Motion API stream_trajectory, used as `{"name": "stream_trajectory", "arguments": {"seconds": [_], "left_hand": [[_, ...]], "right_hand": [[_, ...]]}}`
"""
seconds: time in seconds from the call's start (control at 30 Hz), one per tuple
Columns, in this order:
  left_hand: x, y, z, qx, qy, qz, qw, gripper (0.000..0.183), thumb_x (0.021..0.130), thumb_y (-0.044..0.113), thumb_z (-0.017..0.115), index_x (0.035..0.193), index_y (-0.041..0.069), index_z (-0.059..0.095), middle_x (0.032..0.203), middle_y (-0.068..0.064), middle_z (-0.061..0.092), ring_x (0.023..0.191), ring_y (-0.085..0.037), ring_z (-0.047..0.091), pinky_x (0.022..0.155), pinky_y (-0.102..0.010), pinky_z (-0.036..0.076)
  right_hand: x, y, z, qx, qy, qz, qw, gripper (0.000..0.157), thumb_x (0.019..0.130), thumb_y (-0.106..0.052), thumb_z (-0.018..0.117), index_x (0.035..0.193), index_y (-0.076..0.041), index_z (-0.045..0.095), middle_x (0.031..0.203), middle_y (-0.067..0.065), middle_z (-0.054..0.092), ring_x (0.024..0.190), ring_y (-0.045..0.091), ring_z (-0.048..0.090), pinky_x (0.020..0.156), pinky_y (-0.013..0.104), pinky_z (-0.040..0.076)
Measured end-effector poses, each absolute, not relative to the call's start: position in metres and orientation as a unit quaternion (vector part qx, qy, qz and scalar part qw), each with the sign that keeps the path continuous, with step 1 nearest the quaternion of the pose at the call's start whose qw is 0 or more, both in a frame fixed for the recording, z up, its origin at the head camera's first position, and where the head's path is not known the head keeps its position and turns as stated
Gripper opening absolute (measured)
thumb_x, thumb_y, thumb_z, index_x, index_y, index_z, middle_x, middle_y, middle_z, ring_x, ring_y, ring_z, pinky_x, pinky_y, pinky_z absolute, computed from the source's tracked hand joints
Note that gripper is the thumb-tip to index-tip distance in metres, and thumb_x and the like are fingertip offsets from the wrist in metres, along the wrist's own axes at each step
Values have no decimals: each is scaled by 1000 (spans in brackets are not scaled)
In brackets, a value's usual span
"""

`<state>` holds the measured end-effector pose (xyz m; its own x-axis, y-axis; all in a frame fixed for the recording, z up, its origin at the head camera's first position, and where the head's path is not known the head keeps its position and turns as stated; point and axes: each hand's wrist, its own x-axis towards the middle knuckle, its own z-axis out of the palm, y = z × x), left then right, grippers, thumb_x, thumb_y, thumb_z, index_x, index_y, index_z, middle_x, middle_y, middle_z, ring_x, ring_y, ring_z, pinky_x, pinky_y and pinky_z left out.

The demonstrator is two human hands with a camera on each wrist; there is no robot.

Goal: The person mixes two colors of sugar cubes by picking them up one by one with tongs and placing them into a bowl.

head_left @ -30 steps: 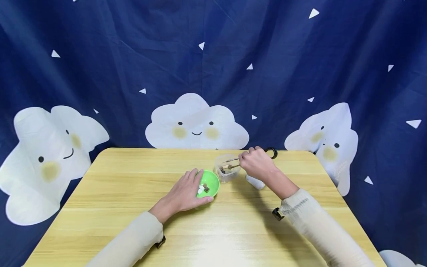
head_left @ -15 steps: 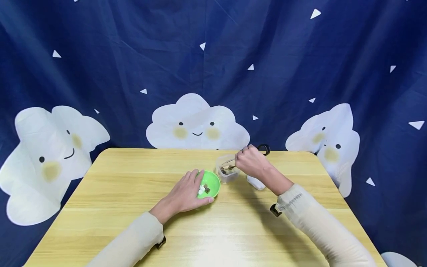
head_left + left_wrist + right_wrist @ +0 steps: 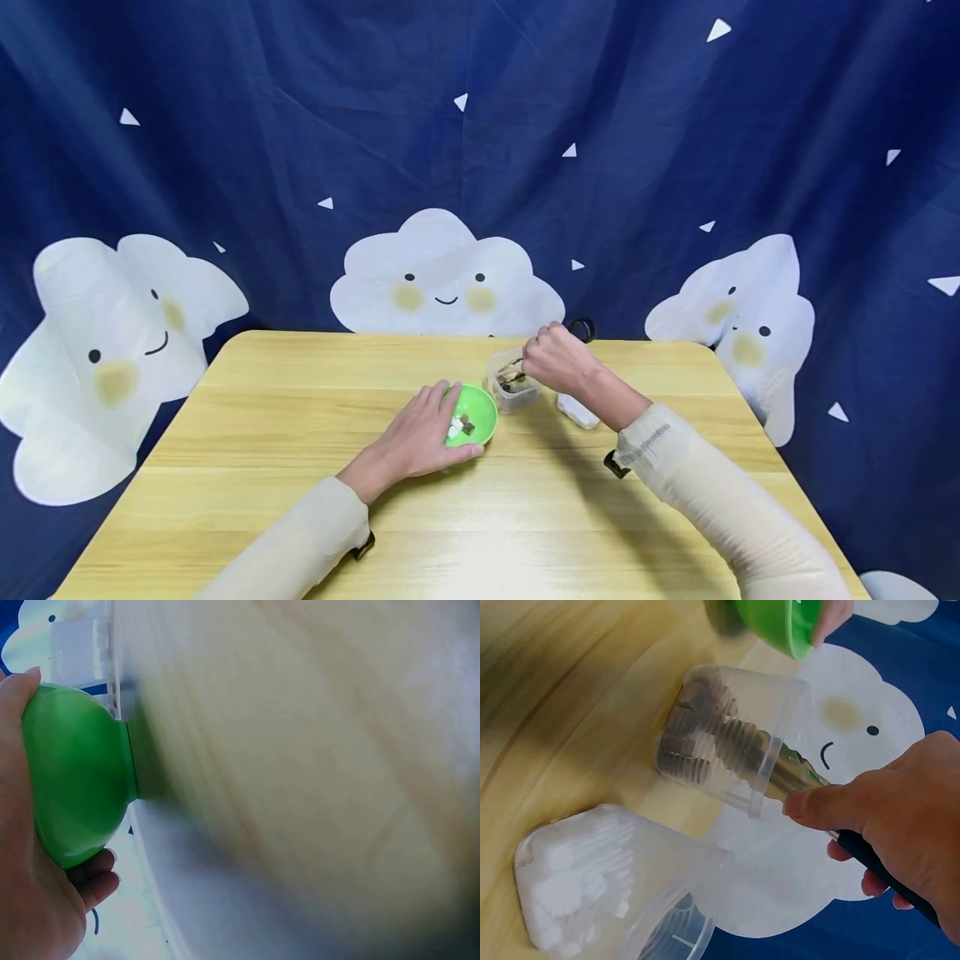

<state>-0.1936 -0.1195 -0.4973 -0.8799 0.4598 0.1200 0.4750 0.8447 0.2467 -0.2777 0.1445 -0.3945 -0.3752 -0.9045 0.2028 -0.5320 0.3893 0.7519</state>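
Note:
My left hand (image 3: 416, 435) grips the side of a green bowl (image 3: 486, 407), thumb at the near rim and fingers at the far side. A few white cubes (image 3: 454, 428) and brown cubes (image 3: 468, 424) lie in it. My right hand (image 3: 558, 362) holds metal tongs (image 3: 793, 774) with black handles, thumb along the metal. Their tips reach down into a clear plastic tub (image 3: 786, 701) of brown cubes (image 3: 705, 694). Whether the tips pinch a cube is hard to tell through the plastic. The tub stands just right of the bowl.
A second clear tub (image 3: 712, 874), holding white cubes (image 3: 562, 889), stands right of the first, partly under my right hand in the head view. The wooden table (image 3: 262, 433) ends at a dark blue curtain (image 3: 420, 125) with cloud prints.
My right hand has moved a little left and the tongs have gone deeper into the tub of brown cubes. The left hand and bowl stay in place.

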Motion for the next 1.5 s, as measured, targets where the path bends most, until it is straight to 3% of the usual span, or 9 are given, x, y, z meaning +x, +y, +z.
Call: {"name": "stream_trajectory", "arguments": {"seconds": [0.37, 0.57, 0.67, 0.83, 1.03, 1.27, 1.5], "left_hand": [[-193, -119, -497, -242, -961, -133, 28, 114, 86, 83, 53, 162, 1, 30, 152, -21, 46, 125, -30, 52, 111, -46, 47], [-194, -119, -497, -243, -961, -130, 30, 113, 86, 83, 52, 161, 1, 31, 150, -21, 47, 123, -30, 52, 109, -45, 48], [-194, -119, -497, -242, -961, -127, 30, 114, 86, 85, 50, 161, 1, 31, 150, -20, 47, 123, -30, 52, 109, -44, 48], [-194, -120, -497, -241, -962, -128, 30, 114, 86, 85, 50, 161, 2, 30, 151, -20, 47, 123, -29, 52, 108, -44, 48], [-193, -119, -497, -238, -962, -131, 30, 115, 85, 85, 51, 161, 2, 31, 151, -20, 47, 123, -28, 52, 108, -44, 48], [-194, -119, -498, -241, -961, -131, 32, 114, 86, 84, 52, 161, 2, 31, 151, -20, 47, 122, -29, 52, 108, -44, 48], [-194, -118, -496, -241, -962, -129, 24, 115, 86, 85, 51, 162, 1, 29, 152, -20, 46, 123, -30, 52, 109, -44, 48]], "right_hand": [[-279, 134, -388, 465, -770, -305, 312, 42, 85, 2, 58, 53, -26, 59, 55, -7, 55, 50, 13, 46, 46, 30, 34], [-279, 129, -385, 455, -776, -314, 303, 44, 84, 3, 61, 52, -27, 54, 54, -9, 49, 51, 11, 29, 50, 30, 15], [-279, 128, -385, 456, -776, -316, 300, 45, 82, 4, 60, 50, -27, 50, 53, -9, 45, 54, 13, 18, 50, 30, 13], [-277, 125, -382, 456, -781, -317, 286, 44, 78, 3, 61, 49, -27, 47, 52, -10, 46, 56, 14, 13, 46, 30, 17], [-279, 124, -381, 466, -781, -316, 270, 42, 81, 0, 63, 50, -26, 52, 53, -9, 56, 53, 13, 16, 42, 30, 29], [-279, 123, -385, 478, -774, -312, 273, 42, 81, -1, 64, 51, -29, 58, 53, -10, 59, 49, 10, 28, 43, 30, 42], [-276, 122, -387, 472, -777, -324, 261, 40, 82, -2, 65, 53, -28, 62, 55, -10, 62, 48, 9, 40, 43, 31, 44]]}}
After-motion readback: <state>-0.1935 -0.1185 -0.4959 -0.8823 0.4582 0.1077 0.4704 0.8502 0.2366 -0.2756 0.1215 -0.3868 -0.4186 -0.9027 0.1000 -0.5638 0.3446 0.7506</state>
